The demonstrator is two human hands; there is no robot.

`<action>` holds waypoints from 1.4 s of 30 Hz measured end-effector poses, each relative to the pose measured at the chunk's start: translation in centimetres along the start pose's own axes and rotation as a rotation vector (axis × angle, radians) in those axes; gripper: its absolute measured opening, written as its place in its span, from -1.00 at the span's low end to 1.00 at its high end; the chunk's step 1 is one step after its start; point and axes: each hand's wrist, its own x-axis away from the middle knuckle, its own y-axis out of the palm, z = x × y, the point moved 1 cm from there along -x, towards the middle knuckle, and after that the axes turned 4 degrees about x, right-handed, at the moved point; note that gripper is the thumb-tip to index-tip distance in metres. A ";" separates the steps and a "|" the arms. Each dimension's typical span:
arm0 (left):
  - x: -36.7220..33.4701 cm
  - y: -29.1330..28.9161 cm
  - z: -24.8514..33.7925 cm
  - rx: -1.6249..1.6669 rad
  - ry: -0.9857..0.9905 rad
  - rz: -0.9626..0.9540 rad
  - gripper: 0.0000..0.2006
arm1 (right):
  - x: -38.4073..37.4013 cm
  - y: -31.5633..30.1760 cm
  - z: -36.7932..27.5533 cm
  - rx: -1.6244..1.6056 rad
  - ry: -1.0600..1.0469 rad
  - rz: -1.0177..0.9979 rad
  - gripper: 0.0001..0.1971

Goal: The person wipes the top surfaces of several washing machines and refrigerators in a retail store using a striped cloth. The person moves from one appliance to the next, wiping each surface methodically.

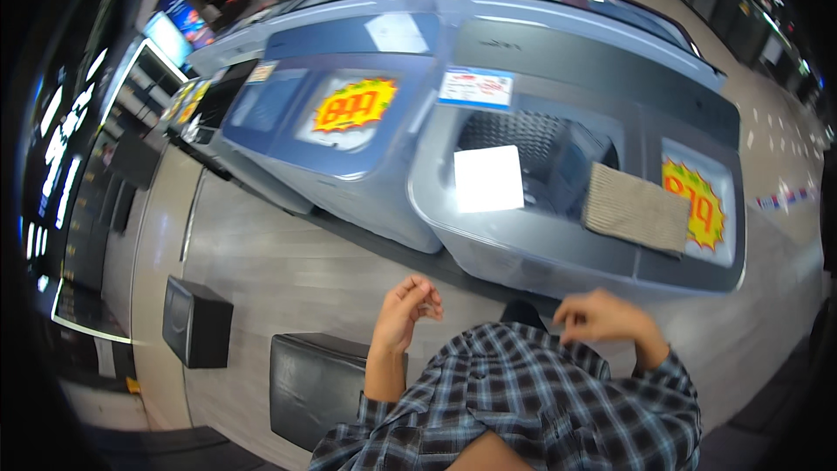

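Observation:
My left hand [410,307] hangs in front of the washing machines, fingers loosely bent, nothing in it. My right hand [602,317] hovers before my checked shirt, slightly blurred, its fingers loosely curled and apart with no object visible in them. Beyond my hands stands a grey twin-tub washing machine [532,249] with its lid raised and its ribbed drum [514,133] showing. A folded beige ribbed cloth [636,209] lies across its top, right of the drum opening. A bright white square sheet [488,179] covers part of the opening's front left. Neither hand touches these things.
A second, bluish twin-tub washing machine [349,157] stands to the left, with a yellow-red price sign [355,105] on top. On the floor at left are a black padded stool [318,384] and a dark box-shaped seat [199,323]. More machines line the back.

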 end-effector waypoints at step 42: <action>-13.7 3.2 3.3 -1.577 0.612 0.057 -0.44 | -19.6 0.4 -4.2 0.755 -0.066 0.665 -0.33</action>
